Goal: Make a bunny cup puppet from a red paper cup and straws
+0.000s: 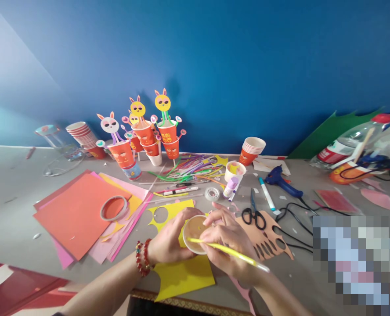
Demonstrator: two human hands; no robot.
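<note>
My left hand (171,232) is wrapped round the side of a pale paper cup (190,228), its white circular rim turned toward me. In my right hand (226,237) is a slim yellow pen (231,251) with a clear back end. The pen's front end lies over the cup's round face, and my right fingers also touch the cup near its rim. What the tip does there is too small to tell. Beneath the hands lies yellow paper (185,278) with round cut-outs. Scissors (254,215) with black handles rest right of my right hand, on peach paper (269,241).
Coloured sheets (79,210) and a tape roll (113,208) lie left. Decorated cups (120,153) with rabbit faces stand behind, beside pipe cleaners (195,169). A glue stick (230,188), a blue glue gun (282,182) with a black cable, and a bottle (356,136) are right.
</note>
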